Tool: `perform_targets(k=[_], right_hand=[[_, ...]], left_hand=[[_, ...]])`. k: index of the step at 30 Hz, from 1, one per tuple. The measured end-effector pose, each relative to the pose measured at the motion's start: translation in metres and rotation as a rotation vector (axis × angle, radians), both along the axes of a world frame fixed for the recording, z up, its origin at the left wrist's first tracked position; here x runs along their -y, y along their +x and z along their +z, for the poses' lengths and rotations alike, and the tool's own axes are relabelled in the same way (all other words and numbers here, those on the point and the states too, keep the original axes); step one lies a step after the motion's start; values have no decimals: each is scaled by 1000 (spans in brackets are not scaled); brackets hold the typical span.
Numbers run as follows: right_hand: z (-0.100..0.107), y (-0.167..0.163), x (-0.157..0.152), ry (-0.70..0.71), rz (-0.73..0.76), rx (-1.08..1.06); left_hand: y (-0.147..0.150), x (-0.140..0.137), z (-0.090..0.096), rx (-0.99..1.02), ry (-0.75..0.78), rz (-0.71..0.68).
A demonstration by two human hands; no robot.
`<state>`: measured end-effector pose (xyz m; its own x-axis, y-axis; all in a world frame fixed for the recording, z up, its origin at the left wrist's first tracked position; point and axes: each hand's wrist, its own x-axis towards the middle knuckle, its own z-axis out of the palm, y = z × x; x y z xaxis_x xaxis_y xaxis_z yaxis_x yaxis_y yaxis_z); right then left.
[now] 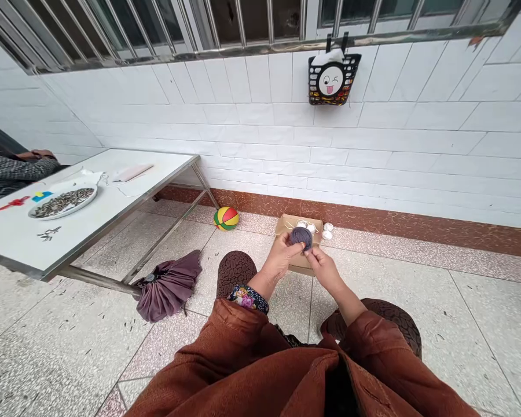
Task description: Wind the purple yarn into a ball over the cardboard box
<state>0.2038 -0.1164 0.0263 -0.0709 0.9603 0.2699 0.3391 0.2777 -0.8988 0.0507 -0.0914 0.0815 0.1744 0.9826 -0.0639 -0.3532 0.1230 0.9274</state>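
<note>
A dark grey-purple ball of yarn is held up in front of me, above an open cardboard box on the floor. My left hand grips the ball from its left side, thumb across the near face. The fingers of my right hand are pinched together at the ball's lower right edge; whether they hold a yarn end or the ball itself is too small to make out. Behind the ball, white yarn balls lie in the box. More white balls sit on the floor just right of it.
To the left stands a white table with a plate of sunflower seeds; a person's sleeve shows beyond. A folded umbrella and a colourful ball lie on the floor. A black basket hangs from the window bars.
</note>
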Motion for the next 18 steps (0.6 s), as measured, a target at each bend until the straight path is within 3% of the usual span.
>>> perform_targets(k=[5, 8, 11, 14, 18], right_hand=[[35, 0, 22, 127, 128, 110], [64, -1, 10, 186, 120, 176], [79, -6, -15, 223, 139, 196], [74, -17, -39, 168, 143, 155], [43, -33, -43, -94, 143, 17]], left_hand=[[-14, -15, -11, -123, 29, -13], [-21, -12, -14, -103, 52, -76], [-30, 1, -16, -82, 62, -123], [-43, 16, -14, -20, 43, -145], [-60, 27, -11, 148, 60, -197]])
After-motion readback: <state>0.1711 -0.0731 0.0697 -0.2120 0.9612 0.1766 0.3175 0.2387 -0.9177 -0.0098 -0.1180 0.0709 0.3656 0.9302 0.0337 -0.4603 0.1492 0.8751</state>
